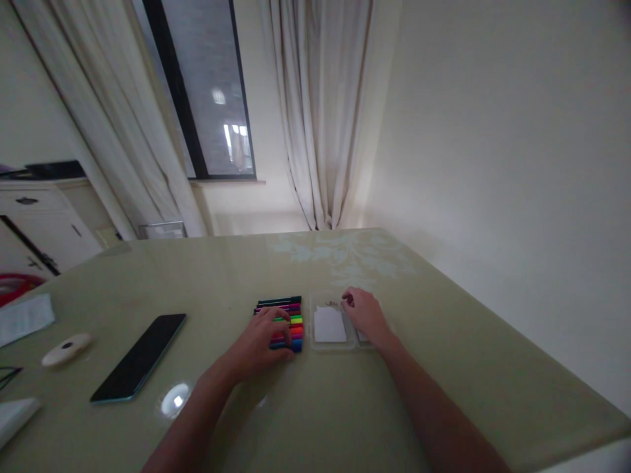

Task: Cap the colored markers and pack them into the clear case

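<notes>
Over a row of colored markers [296,321] lying side by side rests my left hand [266,335], its fingers bent and apart, covering part of the row. Right of the markers is a shallow clear plastic case [335,347]. Its left section holds white cards [330,325], with small dark bits [332,304] above them. My right hand [365,314] is above the case's right part, fingertips curled together at its divider; whatever they may hold is too small to make out. The hand hides much of the right section.
A dark tablet or phone [140,358] lies on the green tabletop [197,276] to the left. Farther left are a white oval mouse-like object [66,349] and folded paper [24,320]. A white wall [517,197] runs along the table's right edge.
</notes>
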Action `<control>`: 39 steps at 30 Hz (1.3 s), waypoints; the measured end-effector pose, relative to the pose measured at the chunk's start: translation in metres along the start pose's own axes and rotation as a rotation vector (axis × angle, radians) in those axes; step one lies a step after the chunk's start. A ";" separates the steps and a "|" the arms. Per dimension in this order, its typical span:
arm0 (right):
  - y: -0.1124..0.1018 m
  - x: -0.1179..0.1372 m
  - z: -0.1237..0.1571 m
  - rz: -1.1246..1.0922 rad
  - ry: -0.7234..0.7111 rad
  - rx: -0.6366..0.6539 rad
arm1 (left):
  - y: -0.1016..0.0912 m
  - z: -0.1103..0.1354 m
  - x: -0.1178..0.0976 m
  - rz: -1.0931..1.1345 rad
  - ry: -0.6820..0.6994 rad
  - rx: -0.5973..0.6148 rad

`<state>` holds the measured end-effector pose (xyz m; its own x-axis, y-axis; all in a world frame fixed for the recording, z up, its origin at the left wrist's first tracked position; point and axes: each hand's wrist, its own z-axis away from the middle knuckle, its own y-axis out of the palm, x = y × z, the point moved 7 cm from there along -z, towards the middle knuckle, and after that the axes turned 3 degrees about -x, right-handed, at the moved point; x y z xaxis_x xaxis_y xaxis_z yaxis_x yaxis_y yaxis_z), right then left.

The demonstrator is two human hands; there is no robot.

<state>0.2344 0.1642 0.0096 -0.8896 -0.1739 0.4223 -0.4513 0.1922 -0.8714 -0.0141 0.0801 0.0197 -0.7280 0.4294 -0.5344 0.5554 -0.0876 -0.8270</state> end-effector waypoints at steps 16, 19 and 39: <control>0.007 0.068 0.019 -0.896 -0.163 0.185 | -0.007 -0.007 -0.002 0.848 -0.278 -0.287; 0.020 0.087 0.031 -1.098 -0.175 0.335 | -0.002 -0.007 -0.006 0.912 -0.304 -0.315; 0.017 0.014 0.000 -0.883 0.172 0.050 | 0.049 -0.003 -0.045 -0.099 0.154 -0.139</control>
<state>0.2141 0.1647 0.0012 -0.2208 -0.0906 0.9711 -0.9753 0.0144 -0.2204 0.0467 0.0594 0.0038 -0.7178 0.5627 -0.4101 0.5419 0.0815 -0.8365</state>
